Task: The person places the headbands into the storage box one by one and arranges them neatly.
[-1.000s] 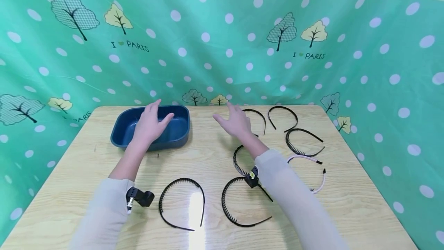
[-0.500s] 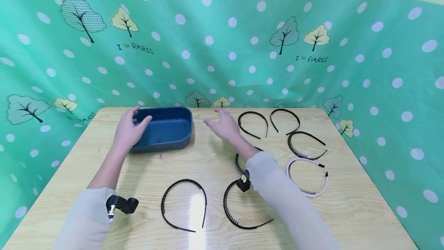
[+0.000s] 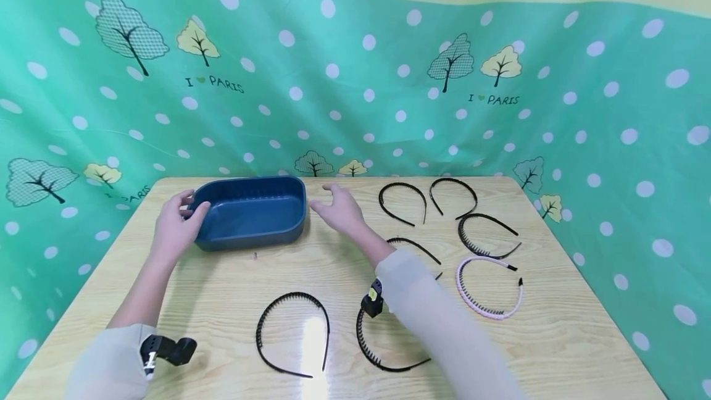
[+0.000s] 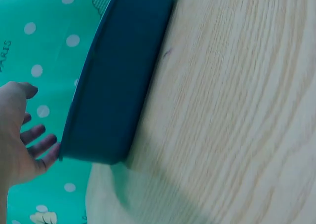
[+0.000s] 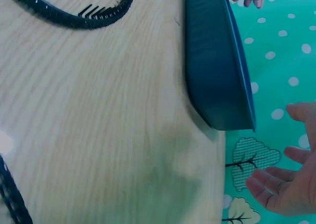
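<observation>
The dark blue plastic bin (image 3: pixel 250 242) stands upright at the back left of the table, with nothing inside. At its left end is my left hand (image 3: pixel 176 224), fingers spread and relaxed; in the left wrist view the fingertips lie by the rim, and I cannot tell whether they touch. My right hand (image 3: pixel 340 210) hovers by the bin's right end, thumb and fingers apart. A gap separates it from the bin in the right wrist view. Neither hand holds anything.
Several black toothed headbands lie on the table, one front left (image 3: pixel 258 333), one front middle (image 3: pixel 364 345) partly behind the right sleeve, others at the back right. A pink headband (image 3: pixel 473 305) lies right. A polka-dot curtain (image 3: pixel 366 110) hangs behind the table.
My left hand has moved left and down, from over the bin to its left end. My right hand has moved left, away from the back headbands toward the bin's right end.
</observation>
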{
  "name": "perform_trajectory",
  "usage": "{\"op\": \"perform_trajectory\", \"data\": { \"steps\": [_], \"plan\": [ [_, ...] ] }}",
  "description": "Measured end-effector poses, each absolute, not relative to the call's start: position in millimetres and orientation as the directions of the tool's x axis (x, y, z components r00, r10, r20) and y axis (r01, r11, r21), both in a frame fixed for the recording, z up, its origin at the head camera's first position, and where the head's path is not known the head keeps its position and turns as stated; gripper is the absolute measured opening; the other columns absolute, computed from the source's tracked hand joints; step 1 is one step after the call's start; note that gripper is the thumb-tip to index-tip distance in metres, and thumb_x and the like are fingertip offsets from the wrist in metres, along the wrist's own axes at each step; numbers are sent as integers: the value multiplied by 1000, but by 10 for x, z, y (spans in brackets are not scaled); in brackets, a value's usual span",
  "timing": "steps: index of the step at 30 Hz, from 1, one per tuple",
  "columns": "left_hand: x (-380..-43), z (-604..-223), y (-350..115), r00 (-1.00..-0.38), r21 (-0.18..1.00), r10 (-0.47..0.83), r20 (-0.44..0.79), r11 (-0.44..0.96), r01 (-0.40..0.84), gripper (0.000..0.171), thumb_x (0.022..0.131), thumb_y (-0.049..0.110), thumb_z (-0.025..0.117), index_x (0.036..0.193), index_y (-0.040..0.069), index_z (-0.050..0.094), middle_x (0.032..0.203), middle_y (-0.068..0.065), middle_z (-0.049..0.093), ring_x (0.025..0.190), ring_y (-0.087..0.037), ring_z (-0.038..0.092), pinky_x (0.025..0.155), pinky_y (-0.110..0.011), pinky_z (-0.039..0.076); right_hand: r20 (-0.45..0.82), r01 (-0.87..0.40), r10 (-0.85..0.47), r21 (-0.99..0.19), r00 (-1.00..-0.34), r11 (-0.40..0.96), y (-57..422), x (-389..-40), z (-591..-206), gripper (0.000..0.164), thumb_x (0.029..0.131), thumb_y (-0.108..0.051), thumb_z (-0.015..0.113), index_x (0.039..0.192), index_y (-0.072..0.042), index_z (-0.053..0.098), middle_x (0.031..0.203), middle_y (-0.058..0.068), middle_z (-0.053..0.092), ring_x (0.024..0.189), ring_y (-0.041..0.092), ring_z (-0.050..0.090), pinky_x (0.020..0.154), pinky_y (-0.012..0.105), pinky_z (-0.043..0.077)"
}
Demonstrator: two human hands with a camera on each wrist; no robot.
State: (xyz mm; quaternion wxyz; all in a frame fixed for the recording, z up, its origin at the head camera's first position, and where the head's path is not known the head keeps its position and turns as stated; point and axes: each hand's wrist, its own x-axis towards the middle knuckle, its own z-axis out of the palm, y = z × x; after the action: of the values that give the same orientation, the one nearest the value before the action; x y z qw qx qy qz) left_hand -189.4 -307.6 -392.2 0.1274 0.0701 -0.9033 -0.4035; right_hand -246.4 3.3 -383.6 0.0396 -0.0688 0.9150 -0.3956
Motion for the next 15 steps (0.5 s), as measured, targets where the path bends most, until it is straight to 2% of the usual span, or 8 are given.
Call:
{"op": "perform_trajectory", "data": {
  "steps": [3,7,15],
  "plan": [
    [-1876,-3949,-3150,-946,758,-260,192,651,-25,64,96,41,44,143,0,31,133,-31,42,115,-45,45,82,-45,45,-26,-89,-160,-738,-987,669,-22,-2448,-3877,62,87,-47,59,138,-17,44,142,10,46,129,29,44,103,46,40],
    [-1851,-3970,-3219,-934,778,-311,173,626,-64,61,95,40,45,142,2,35,133,-29,44,115,-42,46,76,-27,41,-48,-82,-178,-753,-983,653,-74,-2424,-3930,60,88,-45,59,138,-16,44,142,10,45,130,29,43,104,44,40],
    [-1818,-4031,-3335,-922,823,-385,45,537,-184,63,95,41,44,144,2,32,139,-27,42,122,-40,43,72,-15,37,-60,-76,-193,-775,-979,627,-168,-2398,-4017,57,90,-42,58,138,-14,45,140,9,47,128,28,45,103,42,41]
  ]
}}
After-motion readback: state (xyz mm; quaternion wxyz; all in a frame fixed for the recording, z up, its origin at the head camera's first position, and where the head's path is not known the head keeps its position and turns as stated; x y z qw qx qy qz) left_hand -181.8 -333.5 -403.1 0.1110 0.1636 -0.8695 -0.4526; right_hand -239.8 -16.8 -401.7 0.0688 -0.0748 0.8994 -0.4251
